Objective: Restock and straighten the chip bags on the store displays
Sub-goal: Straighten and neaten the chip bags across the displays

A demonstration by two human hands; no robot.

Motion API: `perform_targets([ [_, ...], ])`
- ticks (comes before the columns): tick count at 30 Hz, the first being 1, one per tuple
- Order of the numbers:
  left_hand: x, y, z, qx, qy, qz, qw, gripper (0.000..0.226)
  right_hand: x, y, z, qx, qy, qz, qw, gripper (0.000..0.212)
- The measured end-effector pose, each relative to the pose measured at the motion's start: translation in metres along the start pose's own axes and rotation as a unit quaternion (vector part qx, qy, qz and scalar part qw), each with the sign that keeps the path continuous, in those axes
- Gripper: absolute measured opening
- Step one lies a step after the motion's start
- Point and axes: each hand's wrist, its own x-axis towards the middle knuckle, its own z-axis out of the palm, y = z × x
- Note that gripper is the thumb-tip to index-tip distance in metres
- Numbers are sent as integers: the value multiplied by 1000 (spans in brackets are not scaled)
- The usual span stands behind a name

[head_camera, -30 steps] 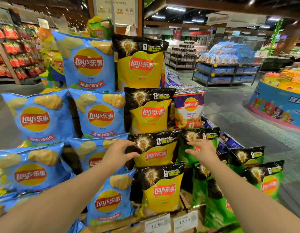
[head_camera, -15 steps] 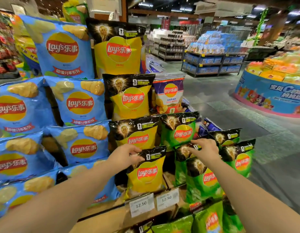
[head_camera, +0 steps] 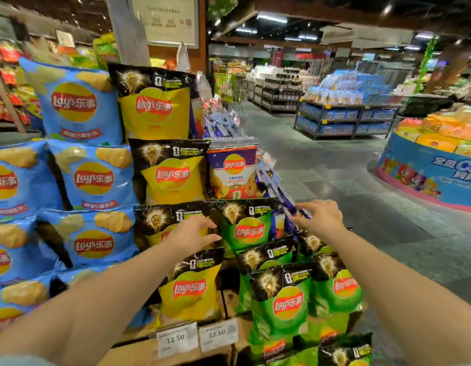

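Note:
A stepped display holds rows of Lay's chip bags: blue bags [head_camera: 93, 178] on the left, yellow bags [head_camera: 172, 175] in the middle, green bags [head_camera: 287, 305] at the lower right. My left hand [head_camera: 192, 233] reaches forward with its fingers spread, in front of a yellow bag [head_camera: 155, 220], fingertips at the left edge of an upright green bag [head_camera: 249, 231]. My right hand [head_camera: 321, 217] stretches out to the right of that green bag, its fingers touching the top of a dark purple bag [head_camera: 290, 207]. Neither hand plainly grips anything.
A purple-and-white bag [head_camera: 233, 167] stands above the green one, with a row of purple bags [head_camera: 268, 178] behind it. Two price tags [head_camera: 176, 339] hang on the front edge. Across the grey aisle floor [head_camera: 334, 186] are a round blue display [head_camera: 427, 175] and blue-stocked shelving [head_camera: 345, 120].
Both hands moved up and to the right. The left left the lower yellow bag for the green bag's edge. The right went from the green bags to the purple ones. The view shifted.

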Motion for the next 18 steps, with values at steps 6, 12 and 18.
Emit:
perform_targets([
  [6,14,8,-19,-4,35,8,999,28,12,7,3,101,10,21,995,54],
  [12,42,6,-26,62,21,4,998,31,26,2,12,102,-11,17,995,58],
  [18,78,10,-19,150,40,-7,988,39,77,0,18,41,-49,-47,997,56],
])
